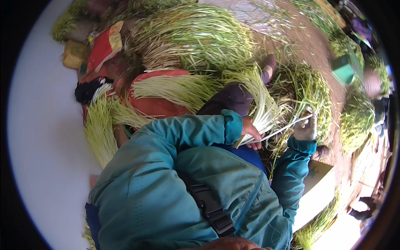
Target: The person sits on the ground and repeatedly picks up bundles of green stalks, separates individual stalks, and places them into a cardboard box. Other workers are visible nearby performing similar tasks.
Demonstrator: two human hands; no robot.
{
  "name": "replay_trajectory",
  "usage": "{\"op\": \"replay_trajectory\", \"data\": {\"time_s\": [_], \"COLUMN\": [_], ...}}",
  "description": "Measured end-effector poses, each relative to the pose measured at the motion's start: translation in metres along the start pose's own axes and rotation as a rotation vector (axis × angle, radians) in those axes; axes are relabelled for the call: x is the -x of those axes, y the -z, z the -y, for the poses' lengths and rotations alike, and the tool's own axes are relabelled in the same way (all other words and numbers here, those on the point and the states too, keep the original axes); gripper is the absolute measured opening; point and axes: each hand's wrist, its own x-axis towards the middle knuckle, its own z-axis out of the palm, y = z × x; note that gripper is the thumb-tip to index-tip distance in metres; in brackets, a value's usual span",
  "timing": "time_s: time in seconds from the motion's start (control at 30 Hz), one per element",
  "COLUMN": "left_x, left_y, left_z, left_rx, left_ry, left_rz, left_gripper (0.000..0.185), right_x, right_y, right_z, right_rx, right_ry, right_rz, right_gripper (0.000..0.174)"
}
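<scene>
My left hand (252,132) is closed around the pale lower ends of a bundle of long green-and-white stalks (261,106), whose green tops point away from me over my knee. My right hand (305,126), in a light-coloured glove, is out to the right with its fingers pinched on the end of one pale stalk (284,127). That stalk runs across to the fingers of my left hand. Beneath the right hand lies a heap of loose green leaves and stripped pieces (300,90).
Pale stalks (175,87) lie on a round red surface (156,106), with another bunch (101,125) left of it. A large pile of stalks (193,34) lies beyond. A white box (315,190) stands beside my right arm. Farther right are a green container (343,70) and more heaps.
</scene>
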Motion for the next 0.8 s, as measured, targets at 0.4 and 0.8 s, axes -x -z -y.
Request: {"op": "replay_trajectory", "data": {"time_s": [0.4,0.8], "left_x": [0.028,-0.01], "left_y": [0.03,0.007], "left_z": [-0.088,-0.055], "left_rx": [0.602,0.39], "left_ry": [-0.509,-0.216], "left_rz": [0.187,-0.015], "left_gripper": [0.027,0.032], "right_x": [-0.035,-0.036], "right_y": [0.068,0.222], "right_z": [0.01,-0.113], "right_rx": [0.387,0.87], "right_ry": [-0.052,-0.252], "right_rz": [-0.303,-0.597], "right_gripper": [0.022,0.065]}}
